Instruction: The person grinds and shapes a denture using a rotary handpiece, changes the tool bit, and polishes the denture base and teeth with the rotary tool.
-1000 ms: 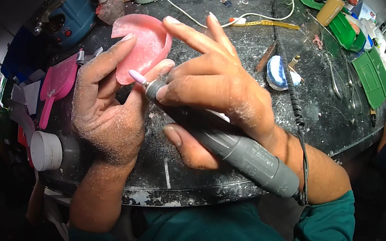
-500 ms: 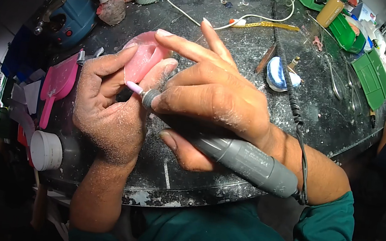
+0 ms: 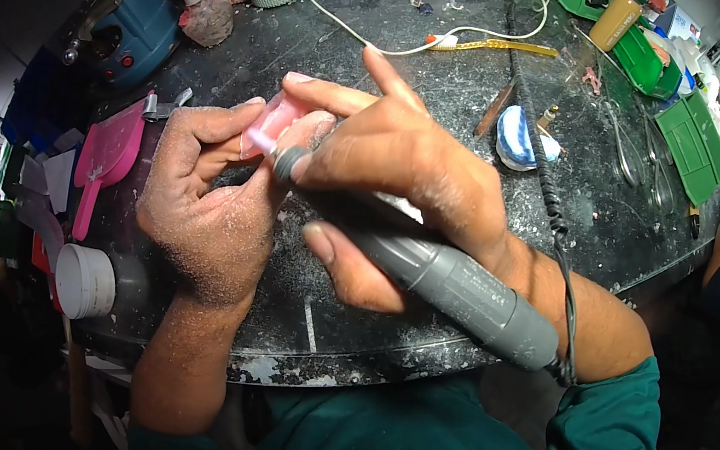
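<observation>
Pink curved piece (image 3: 275,122), held up above the black bench (image 3: 456,81), between the hands and mostly covered by fingers. Pinched between thumb and finger of the left hand (image 3: 211,193), remaining fingers curled in. Right hand (image 3: 415,168) wrapped round a dark grey rotary handpiece (image 3: 461,296): thumb below, fingers near the collar, one finger stretched to the far edge of the pink piece, another lifted clear. Pale pink bur (image 3: 262,141) at the near edge; seemingly against it, true contact too small to tell.

Progress, by judgement: mid-grinding. Pale dust thick on the left hand, more scattered over the bench; a fair amount probably ground off already. Curved wall formed. Edge at the bur apparently unfinished. Smooth versus rough stretches unreadable, too much hidden.

Direction: strongly foreshortened. Visible strip slanting from lower left, by the bur, to upper right, toward the far side of the bench; hollow seemingly turned up. Long axis of the whole: cannot tell for certain. Handpiece axis plainer: lower right to upper left, bur end foremost.

Nearby: blue-and-white cast (image 3: 517,139) to the right; pink dustpan (image 3: 111,146) and white tub (image 3: 86,282) to the left.
</observation>
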The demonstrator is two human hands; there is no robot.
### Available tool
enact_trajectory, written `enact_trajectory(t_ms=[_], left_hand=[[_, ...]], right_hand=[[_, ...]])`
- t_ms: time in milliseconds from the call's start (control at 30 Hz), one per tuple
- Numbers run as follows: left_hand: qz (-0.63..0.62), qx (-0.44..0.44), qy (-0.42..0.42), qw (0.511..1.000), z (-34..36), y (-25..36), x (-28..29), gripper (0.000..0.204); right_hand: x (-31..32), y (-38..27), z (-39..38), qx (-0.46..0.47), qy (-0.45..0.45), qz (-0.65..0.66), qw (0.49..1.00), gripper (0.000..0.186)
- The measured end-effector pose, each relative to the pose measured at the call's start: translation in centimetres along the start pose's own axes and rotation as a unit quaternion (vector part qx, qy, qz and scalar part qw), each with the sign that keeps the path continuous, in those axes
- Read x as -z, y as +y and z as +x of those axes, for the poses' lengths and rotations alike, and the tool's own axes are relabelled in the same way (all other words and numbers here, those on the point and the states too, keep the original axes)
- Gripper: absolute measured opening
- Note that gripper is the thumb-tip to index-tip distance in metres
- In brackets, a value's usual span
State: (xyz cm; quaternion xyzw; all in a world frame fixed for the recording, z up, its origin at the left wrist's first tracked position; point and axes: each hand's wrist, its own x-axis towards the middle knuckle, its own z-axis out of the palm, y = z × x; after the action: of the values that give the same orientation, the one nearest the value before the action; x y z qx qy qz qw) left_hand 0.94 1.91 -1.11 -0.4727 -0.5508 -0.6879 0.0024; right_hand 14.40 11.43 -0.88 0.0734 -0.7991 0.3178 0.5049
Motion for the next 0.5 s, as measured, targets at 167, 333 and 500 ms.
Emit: enact_trajectory(t_ms=[167,333,500], left_hand=[[0.049,-0.007,-0.008,0.999,0.1,0.0,0.3,0.028],[0.006,0.036,-0.006,0.999,0.2,-0.2,0.4,0.025],[-0.145,0.082,-0.064,0.984,0.6,-0.3,-0.1,0.026]], right_hand=[[-0.2,-0.1,0.1,0.000,-0.005,-0.001,1.000,0.041],[0.0,0.2,0.0,-0.001,0.037,0.007,0.999,0.040],[0.6,3.0,0.5,0.007,0.084,0.006,0.996,0.031]])
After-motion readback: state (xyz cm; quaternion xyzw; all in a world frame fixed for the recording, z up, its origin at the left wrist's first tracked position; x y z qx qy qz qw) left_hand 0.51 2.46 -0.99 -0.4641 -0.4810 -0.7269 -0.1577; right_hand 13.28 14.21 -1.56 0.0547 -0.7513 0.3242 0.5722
